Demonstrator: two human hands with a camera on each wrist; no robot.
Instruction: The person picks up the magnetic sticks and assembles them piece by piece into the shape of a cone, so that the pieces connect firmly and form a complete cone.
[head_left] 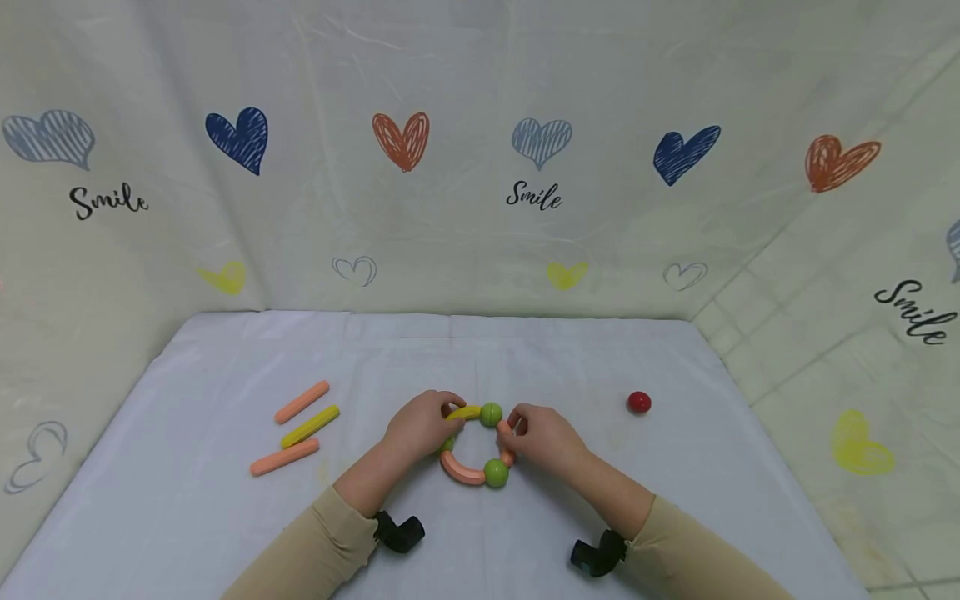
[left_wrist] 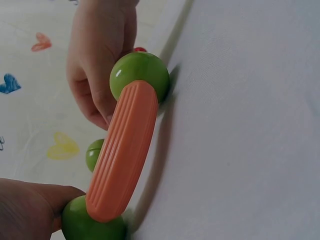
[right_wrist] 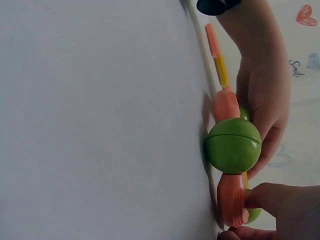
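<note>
On the table, green balls and curved rods form a ring. A yellow curved rod point(head_left: 467, 412) tops it, an orange curved rod point(head_left: 462, 472) runs along its near side, and another orange curved rod point(right_wrist: 231, 197) is on the right. Green balls sit between the rods, at top right point(head_left: 491, 414), near right point(head_left: 497, 472) and left point(head_left: 447, 444), the last partly hidden by fingers. My left hand point(head_left: 422, 427) pinches the yellow curved rod near its left end. With thumb and fingers, my right hand point(head_left: 549, 435) pinches the right orange curved rod.
To the left lie an orange straight rod point(head_left: 302, 402), a yellow straight rod point(head_left: 311, 426) and a second orange straight rod point(head_left: 285, 457). A red ball point(head_left: 639, 402) sits to the right. White cloth point(head_left: 570, 358) covers the table, with a heart-printed curtain point(head_left: 465, 225) behind.
</note>
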